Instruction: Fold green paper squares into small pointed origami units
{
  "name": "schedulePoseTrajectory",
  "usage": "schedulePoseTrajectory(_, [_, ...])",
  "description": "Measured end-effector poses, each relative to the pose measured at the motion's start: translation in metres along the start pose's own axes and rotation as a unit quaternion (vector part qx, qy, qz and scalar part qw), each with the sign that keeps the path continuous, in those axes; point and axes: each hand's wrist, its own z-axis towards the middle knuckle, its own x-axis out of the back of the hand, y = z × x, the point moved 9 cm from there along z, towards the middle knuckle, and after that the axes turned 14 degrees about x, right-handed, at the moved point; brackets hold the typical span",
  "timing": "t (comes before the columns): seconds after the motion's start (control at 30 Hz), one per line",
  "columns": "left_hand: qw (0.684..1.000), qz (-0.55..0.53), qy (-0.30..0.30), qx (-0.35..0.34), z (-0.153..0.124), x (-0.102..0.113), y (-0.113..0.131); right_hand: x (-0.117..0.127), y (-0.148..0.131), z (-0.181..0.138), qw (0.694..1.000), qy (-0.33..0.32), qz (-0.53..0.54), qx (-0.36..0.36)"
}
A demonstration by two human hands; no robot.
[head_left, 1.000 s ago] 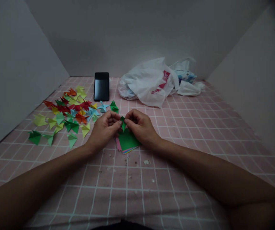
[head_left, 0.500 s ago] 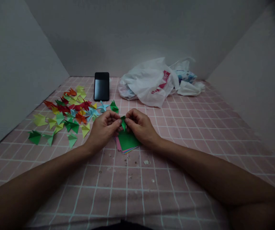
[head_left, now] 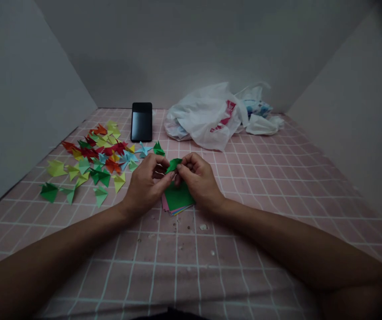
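A small folded green paper [head_left: 173, 165] is pinched between my two hands. My left hand [head_left: 148, 180] grips its left end with thumb and fingers, and my right hand [head_left: 199, 180] holds its right end, both closed. Just below the fingers lies a stack of origami paper [head_left: 178, 198], green on top, with pink, blue and yellow edges showing. My right hand covers part of the stack's right side. To the left are several folded paper cranes [head_left: 100, 175] in green, yellow, red, orange and light blue. One dark green crane [head_left: 158, 148] sits just beyond my left hand.
A black phone [head_left: 141, 122] lies at the back. To its right rest a crumpled white plastic bag [head_left: 207, 118] and a smaller white and blue packet [head_left: 259, 109]. Pale walls [head_left: 191, 58] border the pink checked cloth [head_left: 277, 178]. Small worn spots [head_left: 203, 227] mark the cloth in front.
The folded green paper has turned from hanging point-down to lying slantwise, with a broader face showing. My fingers have shifted their hold on it; the stack and cranes stay put.
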Motion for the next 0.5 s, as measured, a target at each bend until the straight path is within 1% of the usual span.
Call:
schedulePoseTrajectory(0.13, [1.000, -0.012, 0.012, 0.004, 0.002, 0.003, -0.001, -0.006, 0.003, -0.006, 0.999, -0.003, 0.029, -0.024])
schedulePoseTrajectory(0.27, [0.999, -0.017, 0.022, 0.019, 0.006, 0.009, -0.007, -0.012, 0.005, -0.007, 0.999, -0.033, 0.035, -0.023])
schedulePoseTrajectory(0.37, [0.999, 0.007, 0.033, 0.013, 0.011, 0.013, -0.009, -0.008, -0.002, -0.002, 0.999, -0.036, 0.012, 0.019])
schedulePoseTrajectory(0.43, [0.999, 0.037, 0.028, -0.013, 0.012, 0.012, -0.005, -0.002, -0.011, 0.003, 0.997, -0.030, -0.024, 0.068])
schedulePoseTrajectory(0.5, [0.996, 0.074, 0.015, -0.047, 0.012, 0.009, 0.002, 0.001, -0.019, 0.008, 0.991, -0.041, -0.069, 0.110])
